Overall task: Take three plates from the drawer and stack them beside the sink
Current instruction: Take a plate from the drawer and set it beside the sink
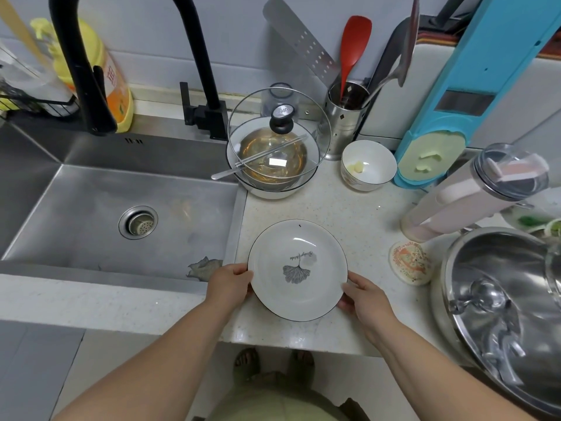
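both the left hand (231, 284) and the right hand (362, 294) grip one white plate (297, 270) by its rim on the counter (349, 214) just beside the sink (121, 214), so apparently two plates remain to fetch.

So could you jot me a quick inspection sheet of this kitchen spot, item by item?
Surface: speckled pale countertop, right of the steel sink.
Job's things: one white plate with a leaf print near the counter's front edge; whether others lie beneath, cannot tell.
Clutter: glass lid over nested bowls, small white bowl, utensil holder, steel pot, pink bottle.
Grippers: left hand and right hand grip the plate's opposite rims.
Cables: nothing seen.
Surroundings: black faucet, yellow detergent bottle.
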